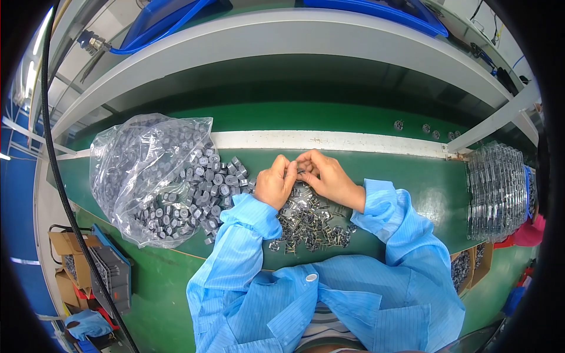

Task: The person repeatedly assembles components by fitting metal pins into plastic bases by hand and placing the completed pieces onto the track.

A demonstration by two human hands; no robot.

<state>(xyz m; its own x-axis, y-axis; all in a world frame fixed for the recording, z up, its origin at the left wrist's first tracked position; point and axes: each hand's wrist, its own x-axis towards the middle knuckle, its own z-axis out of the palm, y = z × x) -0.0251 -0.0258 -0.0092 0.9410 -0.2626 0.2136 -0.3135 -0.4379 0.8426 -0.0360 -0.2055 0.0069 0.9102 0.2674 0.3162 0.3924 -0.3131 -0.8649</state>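
My left hand point(274, 183) and my right hand point(329, 178) meet over the green tabletop, fingers pinched together. Between the fingertips is a small dark part, mostly hidden, whose kind I cannot make out. Just below the hands lies a loose pile of small metal-pinned parts point(312, 226), some dark, some clear. To the left of my left hand, grey round caps point(220, 179) spill from the mouth of a clear plastic bag point(138, 170) full of the same caps.
Stacked clear plastic trays point(497, 191) stand at the table's right end. A white rail point(329, 140) runs behind my hands, with a few small round parts point(426, 128) beyond it. Blue bins point(376, 12) sit on the shelf above. A black cable point(56, 165) hangs at the left.
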